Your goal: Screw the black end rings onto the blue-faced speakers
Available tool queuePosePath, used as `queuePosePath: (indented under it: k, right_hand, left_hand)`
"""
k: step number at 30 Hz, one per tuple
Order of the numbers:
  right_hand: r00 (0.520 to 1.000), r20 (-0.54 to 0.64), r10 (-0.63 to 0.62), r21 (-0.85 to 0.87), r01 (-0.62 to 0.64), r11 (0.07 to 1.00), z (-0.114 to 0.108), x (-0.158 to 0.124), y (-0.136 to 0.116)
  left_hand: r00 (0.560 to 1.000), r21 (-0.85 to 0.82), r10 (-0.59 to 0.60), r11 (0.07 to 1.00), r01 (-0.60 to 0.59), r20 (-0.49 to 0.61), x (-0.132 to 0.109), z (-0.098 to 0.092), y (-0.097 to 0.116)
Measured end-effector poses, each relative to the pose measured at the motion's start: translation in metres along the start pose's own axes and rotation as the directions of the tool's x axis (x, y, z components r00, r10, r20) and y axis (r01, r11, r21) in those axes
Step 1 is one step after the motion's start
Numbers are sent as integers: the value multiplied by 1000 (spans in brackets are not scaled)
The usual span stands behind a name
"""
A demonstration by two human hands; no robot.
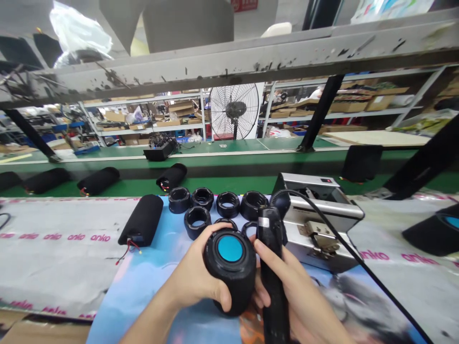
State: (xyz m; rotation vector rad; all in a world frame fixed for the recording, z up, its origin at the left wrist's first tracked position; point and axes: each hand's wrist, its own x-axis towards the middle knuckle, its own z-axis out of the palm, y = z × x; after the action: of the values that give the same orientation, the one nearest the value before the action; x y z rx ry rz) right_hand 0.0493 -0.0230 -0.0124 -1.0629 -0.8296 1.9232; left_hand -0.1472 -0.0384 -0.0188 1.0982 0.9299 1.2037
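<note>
My left hand [195, 270] is wrapped round a black cylindrical speaker [234, 289] whose round blue end [230, 248] faces up towards me. Just right of it, my right hand [287, 282] grips a black corded hand tool [273, 286] by its long body; its exact kind I cannot make out. The tool stands roughly upright, close beside the speaker. Some right fingertips reach behind the tool towards the speaker's lower side. Beyond both hands, several black plastic rings [197, 222] lie on the blue printed sheet [143, 286], and the speaker partly hides one.
A metal machine [317, 224] stands right of the rings, with a black cable [333, 229] arching across it. Black fabric-covered cylinders with wires [142, 220] lie at left and along the green belt [143, 184]. Another blue-ended speaker [435, 231] sits far right. An overhead beam [215, 62] crosses above.
</note>
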Motion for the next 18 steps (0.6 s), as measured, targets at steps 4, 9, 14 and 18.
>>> queuePosePath:
  k: [4,9,14,18]
  right_hand:
    - [1000,2,14,-8,-14,1000,2,-8,-3]
    - [999,-16,37,-22,-38,999,2,-10,-4]
    - [998,-36,60,-43,-61,997,-1,-8,-1]
    - [998,-45,40,-72,-44,996,0,-10,-1]
  left_hand:
    - [1000,-68,-23,997,22,-9,-6,7,1]
    - [1000,-127,-14,992,16,13,-11,17,4]
    - [999,-28,38,999,-38,-7,-15,17,1]
    - [998,7,58,998,-59,10,-17,16,-1]
